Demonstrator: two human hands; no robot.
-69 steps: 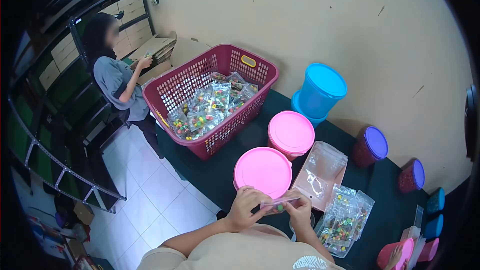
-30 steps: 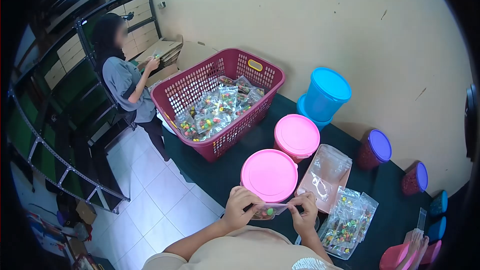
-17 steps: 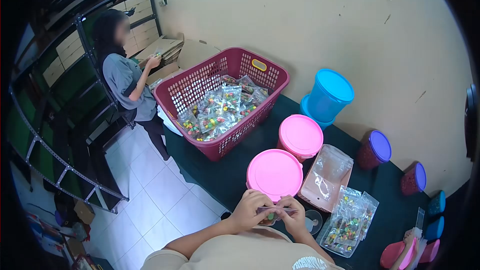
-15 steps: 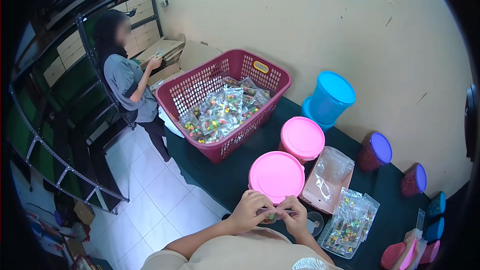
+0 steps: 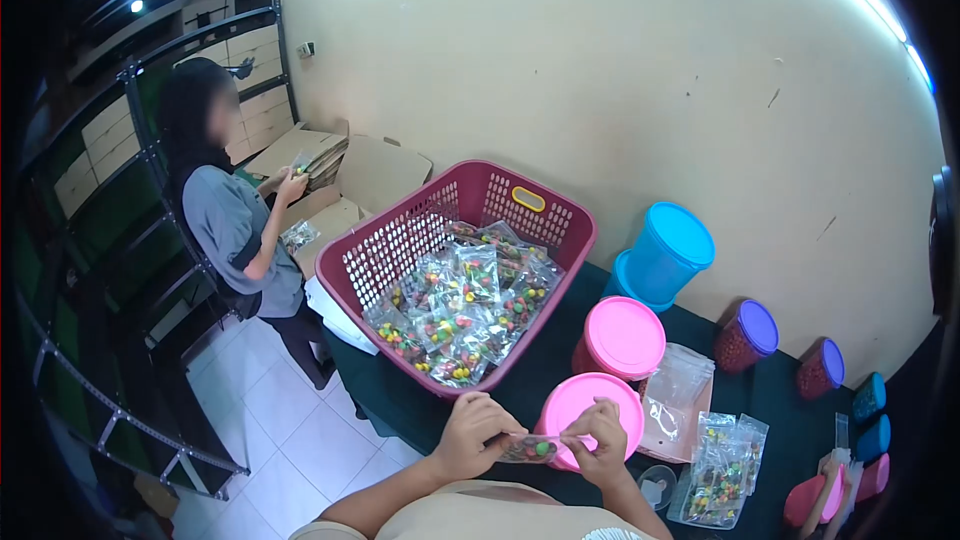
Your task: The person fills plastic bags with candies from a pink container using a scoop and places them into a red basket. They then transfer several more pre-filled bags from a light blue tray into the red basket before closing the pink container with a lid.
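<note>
Between my two hands a small clear plastic bag of colourful candies (image 5: pixel 530 450) is stretched by its top edge. My left hand (image 5: pixel 474 440) pinches one corner and my right hand (image 5: pixel 600 445) pinches the other, fingers closed on the plastic. Right behind them stands a tub with a pink lid (image 5: pixel 590 405). A big maroon laundry basket (image 5: pixel 335 265), holding many filled candy bags (image 5: pixel 465 310), is just beyond my left hand. To the right of my right hand, a clear tray (image 5: pixel 685 515) carries a pile of filled bags (image 5: pixel 722 465).
A second pink-lidded tub (image 5: pixel 625 338), stacked blue tubs (image 5: pixel 672 250) and purple-lidded jars (image 5: pixel 748 330) stand along the wall. Flat bags lie in a pinkish tray (image 5: pixel 690 440). A small clear cup (image 5: pixel 657 487) sits beside it. A co-worker (image 5: pixel 230 220) handles a small bag at cardboard boxes (image 5: pixel 385 175).
My hands have moved apart along the bag's top edge, and more of its candies shows. The view has tilted upward, so the basket and tubs appear lower.
</note>
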